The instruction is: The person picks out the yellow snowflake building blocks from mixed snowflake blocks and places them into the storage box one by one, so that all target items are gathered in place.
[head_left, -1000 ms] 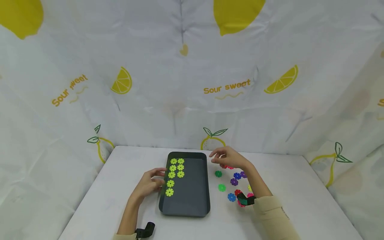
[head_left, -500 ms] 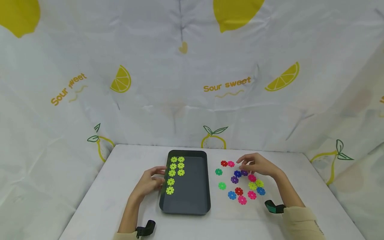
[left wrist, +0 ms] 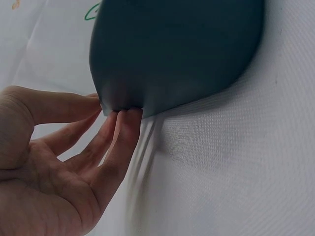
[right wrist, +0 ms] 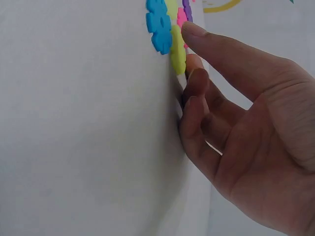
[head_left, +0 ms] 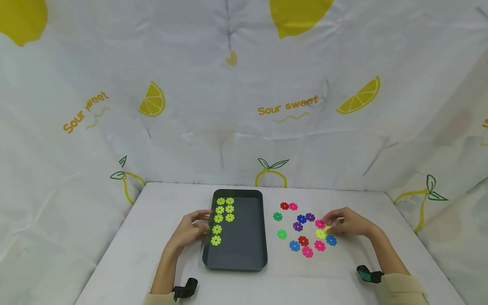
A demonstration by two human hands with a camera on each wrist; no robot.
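Observation:
A dark grey tray (head_left: 244, 237) lies on the white table, with several yellow-green flower discs (head_left: 218, 219) set in two columns along its left side. My left hand (head_left: 201, 224) rests against the tray's left wall (left wrist: 162, 73), fingers (left wrist: 123, 128) straight and thumb by the rim. To the right of the tray lie several loose discs in red, pink, blue, purple and green (head_left: 303, 240). My right hand (head_left: 331, 226) is at the right edge of that group. Its thumb and index fingertip (right wrist: 194, 64) pinch a yellow-green disc (right wrist: 178, 54) that still lies on the table beside a blue disc (right wrist: 158, 24).
Another yellow-green disc (head_left: 321, 234) lies just left of the right hand. Lemon-print cloth walls (head_left: 244, 106) close in the table at the back and both sides. Bare white tabletop (head_left: 160, 212) lies left of the tray and along the front edge.
My right hand has swept from beside the tray's far right corner, over the loose discs, to their right edge and down onto a yellow-green disc. The left hand has stayed at the tray.

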